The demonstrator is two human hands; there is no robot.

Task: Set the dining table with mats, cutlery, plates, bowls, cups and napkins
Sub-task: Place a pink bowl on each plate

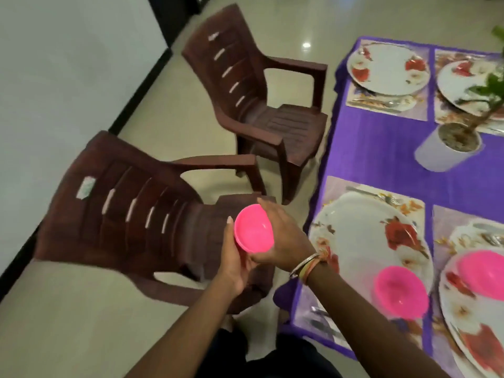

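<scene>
A pink bowl (253, 229) is grasped off the bench (381, 156), above a chair (131, 214): cupped beneath by the left hand (236, 259), its side wrapped by curled fingers (268, 211) of the right hand (283, 241). The nearest bowl-less plate (387, 68) lies at one o'clock from it; the right hand is nearer

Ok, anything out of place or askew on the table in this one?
One thing: the pink bowl on the near-left floral plate sits off-centre, at the plate's near rim, and looks tipped. The potted plant appears to lean, though that may be lens distortion. Nothing spilled or broken shows.
</scene>
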